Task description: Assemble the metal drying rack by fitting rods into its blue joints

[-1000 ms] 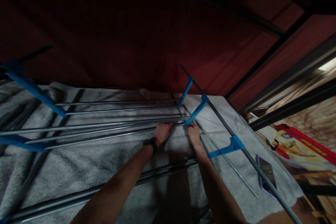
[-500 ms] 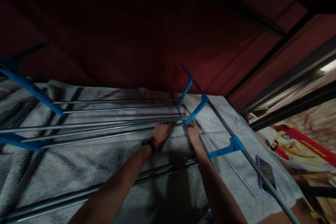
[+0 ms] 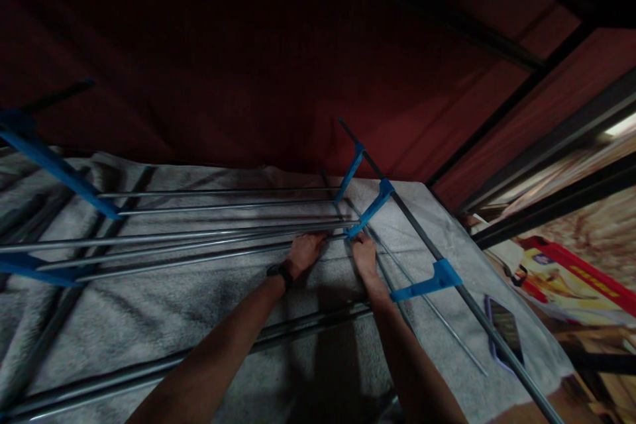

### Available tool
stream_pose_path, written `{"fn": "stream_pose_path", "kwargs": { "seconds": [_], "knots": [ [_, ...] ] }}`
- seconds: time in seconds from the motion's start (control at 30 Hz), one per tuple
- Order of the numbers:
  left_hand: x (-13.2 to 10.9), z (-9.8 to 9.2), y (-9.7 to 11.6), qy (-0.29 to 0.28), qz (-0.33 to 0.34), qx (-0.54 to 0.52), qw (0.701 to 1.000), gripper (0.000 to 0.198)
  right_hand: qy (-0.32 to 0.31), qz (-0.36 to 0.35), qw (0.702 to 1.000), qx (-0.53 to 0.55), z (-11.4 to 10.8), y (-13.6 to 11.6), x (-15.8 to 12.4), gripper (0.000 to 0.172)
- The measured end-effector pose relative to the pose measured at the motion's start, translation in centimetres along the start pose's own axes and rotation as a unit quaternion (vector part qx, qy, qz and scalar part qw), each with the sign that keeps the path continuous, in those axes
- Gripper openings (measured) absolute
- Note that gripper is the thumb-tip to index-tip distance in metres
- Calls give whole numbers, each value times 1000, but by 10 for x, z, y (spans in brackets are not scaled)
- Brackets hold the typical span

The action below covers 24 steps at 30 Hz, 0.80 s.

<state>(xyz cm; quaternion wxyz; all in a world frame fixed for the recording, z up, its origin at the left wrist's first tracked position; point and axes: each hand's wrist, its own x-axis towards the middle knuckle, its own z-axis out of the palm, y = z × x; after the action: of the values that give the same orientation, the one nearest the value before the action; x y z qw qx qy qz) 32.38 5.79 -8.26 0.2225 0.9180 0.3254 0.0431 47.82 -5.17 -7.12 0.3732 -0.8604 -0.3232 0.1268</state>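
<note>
A rack frame of metal tubes and blue plastic brackets lies on a grey cloth. My left hand [image 3: 305,250], with a dark band at the wrist, is closed around a thin metal tube [image 3: 223,252] near its right end. That end meets the tip of a blue bracket [image 3: 368,211]. My right hand [image 3: 365,253] is closed on the same bracket's lower tip, its fingertips partly hidden. More tubes run leftward to blue brackets [image 3: 59,172]. The nearest blue bracket [image 3: 424,286] sits on a long upright tube [image 3: 415,218], close to my right forearm.
Grey cloth [image 3: 149,315] spreads under the frame, against a dark red fabric wall [image 3: 223,93]. A phone [image 3: 504,331] lies at the right, beside a loose thin rod [image 3: 454,334]. Further right is a red and yellow package [image 3: 571,278]. Dark bars [image 3: 556,192] cross the right side.
Both hands stay at nearly the same place on the tube and bracket. The right hand and the nearest bracket shift very slightly left.
</note>
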Motion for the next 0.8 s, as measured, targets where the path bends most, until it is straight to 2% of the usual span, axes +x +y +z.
{"fn": "stream_pose_path", "kwargs": {
  "seconds": [0.3,0.4,0.5,0.6,0.7,0.8],
  "knots": [
    [1,1,-1,2,17,-1,1000,39,19,-6,1000,-4,4,-3,-4,36],
    [-1,-1,-1,8,31,-1,999,37,16,4,1000,25,5,1,-3,37],
    [-13,-3,0,38,70,21,997,36,6,1,994,106,9,5,-1,37],
    [-31,-5,2,85,115,78,987,40,23,-35,982,186,13,2,0,42],
    [-40,-9,8,124,116,129,977,47,60,-49,973,216,17,-5,1,46],
    [-36,-15,18,149,101,153,972,49,79,-45,971,220,16,-8,5,39]
  ]
}}
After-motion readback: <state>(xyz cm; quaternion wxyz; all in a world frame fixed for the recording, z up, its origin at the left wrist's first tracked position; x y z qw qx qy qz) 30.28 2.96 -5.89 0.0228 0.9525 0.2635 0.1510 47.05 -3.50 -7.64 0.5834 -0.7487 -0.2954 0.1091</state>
